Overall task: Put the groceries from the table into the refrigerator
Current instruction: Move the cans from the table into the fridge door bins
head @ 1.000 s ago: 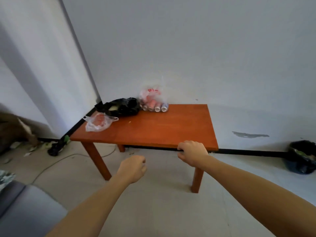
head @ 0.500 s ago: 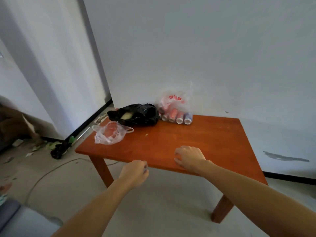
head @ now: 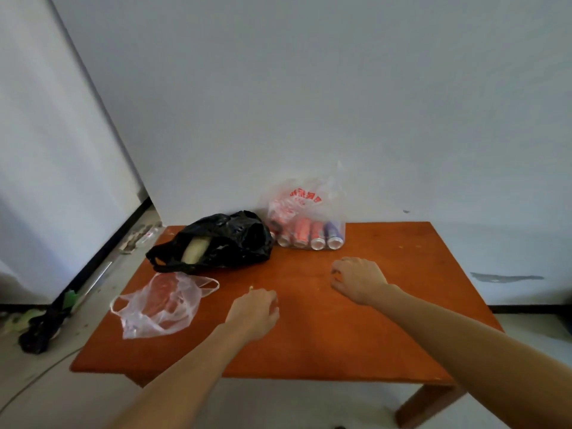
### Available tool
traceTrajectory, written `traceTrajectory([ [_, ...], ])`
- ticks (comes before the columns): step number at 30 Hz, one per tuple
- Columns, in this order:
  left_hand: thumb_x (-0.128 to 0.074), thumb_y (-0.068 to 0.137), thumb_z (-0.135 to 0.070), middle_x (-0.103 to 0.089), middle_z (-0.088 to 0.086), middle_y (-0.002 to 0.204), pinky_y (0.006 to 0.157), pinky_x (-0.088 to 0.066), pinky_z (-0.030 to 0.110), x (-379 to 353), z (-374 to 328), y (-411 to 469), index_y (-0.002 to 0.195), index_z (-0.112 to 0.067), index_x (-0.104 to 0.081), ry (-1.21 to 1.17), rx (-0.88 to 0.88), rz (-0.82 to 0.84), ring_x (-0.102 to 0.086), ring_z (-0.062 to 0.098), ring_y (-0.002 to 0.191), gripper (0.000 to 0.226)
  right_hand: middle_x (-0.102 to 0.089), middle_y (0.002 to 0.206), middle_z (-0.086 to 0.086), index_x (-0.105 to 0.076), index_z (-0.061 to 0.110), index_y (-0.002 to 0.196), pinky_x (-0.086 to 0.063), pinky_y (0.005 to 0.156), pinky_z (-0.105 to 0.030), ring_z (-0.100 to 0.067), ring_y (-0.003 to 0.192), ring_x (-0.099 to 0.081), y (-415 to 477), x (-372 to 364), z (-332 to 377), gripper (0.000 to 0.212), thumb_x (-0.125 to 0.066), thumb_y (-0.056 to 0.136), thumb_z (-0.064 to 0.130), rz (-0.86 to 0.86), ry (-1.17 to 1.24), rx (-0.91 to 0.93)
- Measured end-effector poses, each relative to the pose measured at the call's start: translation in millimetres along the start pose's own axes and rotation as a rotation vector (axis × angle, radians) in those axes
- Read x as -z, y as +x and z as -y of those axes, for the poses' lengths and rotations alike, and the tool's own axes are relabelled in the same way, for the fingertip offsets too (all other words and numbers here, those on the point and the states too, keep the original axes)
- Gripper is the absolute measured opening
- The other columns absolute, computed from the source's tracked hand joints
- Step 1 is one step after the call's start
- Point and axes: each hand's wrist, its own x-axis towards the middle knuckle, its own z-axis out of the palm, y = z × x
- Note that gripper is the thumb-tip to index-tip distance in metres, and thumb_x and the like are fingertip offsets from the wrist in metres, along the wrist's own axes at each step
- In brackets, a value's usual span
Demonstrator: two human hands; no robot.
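On the orange-brown wooden table [head: 387, 342] lie three bags. A black plastic bag [head: 229, 243] with something pale inside sits at the back left. Beside it, against the wall, a clear bag of several drink cans [head: 309, 230] lies on its side. A clear bag holding something red [head: 161, 305] rests near the left edge. My left hand [head: 255, 312] hovers over the table's middle, fingers loosely curled, holding nothing. My right hand [head: 356, 280] is just in front of the cans, fingers loosely curled and empty. No refrigerator is visible.
A white wall stands behind the table and a white panel [head: 55, 181] leans at the left. On the floor at the left lie dark clutter [head: 40, 329] and a thin cable [head: 37, 376].
The view has come closer to the table. Both hands moved forward from the front edge to above the tabletop, the right one toward the cans.
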Motion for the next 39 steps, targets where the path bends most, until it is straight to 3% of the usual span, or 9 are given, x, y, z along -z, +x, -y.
traceTrajectory([
  [8,-0.045,0.095,-0.032,-0.055,-0.002,0.112,0.088,-0.046,0.033,14,37,165,0.116,-0.019,-0.059,0.049,-0.067,-0.074,-0.053,0.017,0.105,0.028,-0.061,0.113,-0.003,-0.059,0.021,0.113,-0.044,0.072,-0.032,-0.024,0.101,-0.06,174,-12,-64,0.029,-0.044,0.096,0.039,-0.114,-0.015,-0.071],
  [11,-0.045,0.094,-0.03,-0.054,0.0,0.114,0.092,-0.044,0.034,26,49,232,0.115,-0.018,-0.06,0.081,-0.118,-0.151,-0.05,0.018,0.106,0.028,-0.058,0.119,-0.004,-0.058,0.019,0.119,-0.049,0.082,-0.036,-0.022,0.112,-0.052,239,-13,-87,0.032,-0.045,0.095,0.036,-0.186,-0.045,-0.029],
  [17,-0.046,0.093,-0.024,-0.044,0.007,0.136,0.107,-0.035,0.039,46,52,348,0.125,-0.014,-0.055,0.11,-0.221,-0.234,-0.038,0.023,0.126,0.035,-0.068,0.114,-0.01,-0.072,0.013,0.101,-0.045,0.092,-0.047,-0.032,0.121,-0.055,335,-20,-120,0.025,-0.073,0.076,0.019,-0.309,-0.146,0.071],
  [20,-0.04,0.096,-0.028,-0.029,0.011,0.152,0.115,-0.019,0.041,41,48,404,0.136,-0.017,-0.047,0.227,-0.34,-0.195,-0.019,0.028,0.142,0.042,-0.041,0.148,-0.01,-0.058,0.02,0.125,-0.019,0.109,-0.062,-0.033,0.144,-0.022,359,-37,-136,0.041,-0.06,0.087,0.037,-0.108,-0.273,-0.083],
  [22,-0.04,0.096,-0.031,-0.015,0.01,0.159,0.119,-0.007,0.045,28,48,434,0.141,-0.021,-0.042,0.316,-0.392,-0.115,-0.004,0.031,0.147,0.046,-0.016,0.158,-0.01,-0.042,0.027,0.137,-0.013,0.108,-0.065,-0.036,0.146,-0.005,366,-54,-149,0.055,-0.055,0.087,0.046,0.067,-0.315,-0.237],
  [25,-0.048,0.092,-0.036,-0.009,0.008,0.16,0.119,-0.001,0.051,-2,53,461,0.142,-0.025,-0.039,0.414,-0.445,0.03,0.003,0.033,0.147,0.052,-0.013,0.155,-0.011,-0.035,0.032,0.138,-0.028,0.103,-0.061,-0.037,0.139,-0.022,365,-89,-167,0.06,-0.058,0.084,0.045,0.255,-0.276,-0.335],
  [29,-0.057,0.084,-0.041,-0.018,0.008,0.159,0.118,-0.002,0.049,-48,67,474,0.144,-0.025,-0.036,0.386,-0.465,0.183,-0.007,0.032,0.146,0.066,-0.055,0.122,-0.004,-0.046,0.029,0.126,-0.04,0.086,-0.043,-0.029,0.106,-0.058,356,-135,-180,0.044,-0.057,0.084,0.033,0.284,-0.146,-0.42],
  [34,-0.055,0.084,-0.057,-0.014,0.006,0.159,0.118,-0.004,0.042,-87,90,472,0.15,-0.025,-0.021,0.258,-0.431,0.258,-0.01,0.026,0.146,0.081,-0.066,0.104,-0.003,-0.058,0.029,0.11,-0.044,0.074,-0.034,-0.028,0.093,-0.064,340,-174,-197,0.019,-0.048,0.094,0.027,0.211,0.051,-0.526],
  [39,-0.054,0.079,-0.069,-0.011,0.004,0.159,0.118,-0.014,0.043,-104,90,468,0.152,-0.023,-0.011,0.103,-0.362,0.262,-0.011,0.023,0.145,0.095,-0.062,0.107,-0.006,-0.055,0.033,0.125,-0.051,0.073,-0.039,-0.034,0.09,-0.064,325,-201,-221,0.033,-0.041,0.097,0.021,0.153,0.055,-0.619],
])
